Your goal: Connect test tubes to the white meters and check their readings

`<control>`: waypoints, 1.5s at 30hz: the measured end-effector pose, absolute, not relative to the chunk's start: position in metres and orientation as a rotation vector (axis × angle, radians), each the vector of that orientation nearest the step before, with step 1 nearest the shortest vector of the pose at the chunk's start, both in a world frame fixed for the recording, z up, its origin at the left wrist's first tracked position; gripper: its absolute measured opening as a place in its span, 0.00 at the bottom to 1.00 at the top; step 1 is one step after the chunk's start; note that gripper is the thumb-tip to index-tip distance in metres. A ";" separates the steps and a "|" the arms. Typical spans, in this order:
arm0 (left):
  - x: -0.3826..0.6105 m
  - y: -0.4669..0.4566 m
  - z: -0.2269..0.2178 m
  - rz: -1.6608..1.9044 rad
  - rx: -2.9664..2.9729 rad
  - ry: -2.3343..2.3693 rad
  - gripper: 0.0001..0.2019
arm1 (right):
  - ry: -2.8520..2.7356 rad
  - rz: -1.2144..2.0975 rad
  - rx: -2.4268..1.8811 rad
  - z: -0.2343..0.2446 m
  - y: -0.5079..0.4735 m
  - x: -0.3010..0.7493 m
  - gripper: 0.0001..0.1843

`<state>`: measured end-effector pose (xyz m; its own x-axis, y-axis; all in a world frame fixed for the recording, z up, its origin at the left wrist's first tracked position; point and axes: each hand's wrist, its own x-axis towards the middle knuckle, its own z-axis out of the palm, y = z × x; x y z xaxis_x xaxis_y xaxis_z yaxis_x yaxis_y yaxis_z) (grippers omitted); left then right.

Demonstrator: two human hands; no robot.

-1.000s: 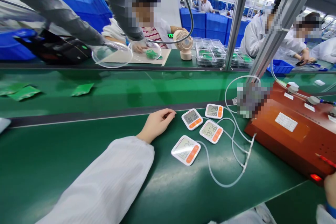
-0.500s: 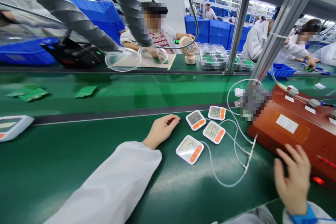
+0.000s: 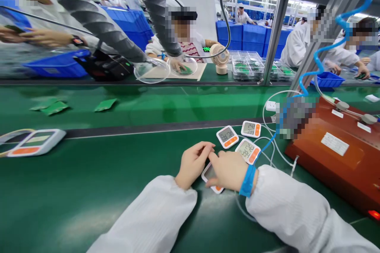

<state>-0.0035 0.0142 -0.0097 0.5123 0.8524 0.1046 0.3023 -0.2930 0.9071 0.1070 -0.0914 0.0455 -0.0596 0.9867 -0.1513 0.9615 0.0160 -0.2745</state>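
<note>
We count five white monitors with an orange key. Four lie close together around the two grips, and one, the fifth monitor point(image 3: 35, 142), lies well apart, far to the left of the left grip point(image 3: 194, 164). Both grips are on the near monitor point(image 3: 208, 172), which lies flat on the green worktop point(image 3: 118, 205).

The right grip point(image 3: 228, 170) is closed over it, with the fingers on top and the thumb at the edge nearest to us. The left grip has bent fingers, and their tips touch the far left edge. We cannot tell if it clamps.

Most of this monitor is hidden. A piece of its screen shows between the grips, and its orange end shows under the right grip, pointing toward us. So its long axis runs from the far side to our side, a little slanted.

The three other monitors point(image 3: 227, 137) lie just beyond the right grip, with their screens up. Thin white tubes point(image 3: 276, 148) run from them to one red-brown box point(image 3: 335, 166), to the right of the right grip. One blue band point(image 3: 247, 180) sits on the right wrist. Three green flat pieces point(image 3: 105, 104) lie on the belt point(image 3: 178, 102), far beyond the left grip.
</note>
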 end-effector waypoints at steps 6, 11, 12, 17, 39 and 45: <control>-0.004 0.018 -0.009 0.683 1.764 0.896 0.21 | -2.063 0.690 -1.953 0.043 -0.091 0.117 0.22; -0.004 0.012 -0.014 0.441 1.487 0.621 0.26 | -1.606 0.627 -2.008 0.050 -0.090 0.143 0.20; -0.003 0.008 -0.013 0.376 1.431 0.571 0.25 | -1.560 0.616 -2.029 0.052 -0.089 0.148 0.20; -0.002 -0.003 0.001 0.299 1.260 0.537 0.20 | -1.590 0.785 -1.837 0.068 -0.088 0.168 0.13; 0.001 0.021 -0.003 0.664 0.998 0.728 0.21 | -2.036 0.882 -1.786 0.051 -0.092 0.155 0.24; 0.003 0.025 0.000 0.712 1.026 0.794 0.27 | -2.050 0.764 -1.883 0.056 -0.092 0.160 0.24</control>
<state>0.0026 0.0253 -0.0001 0.5278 0.8173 -0.2312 -0.1409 0.3527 0.9251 0.1597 -0.0921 0.0555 -0.1303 0.9785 -0.1601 0.8446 0.0250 -0.5348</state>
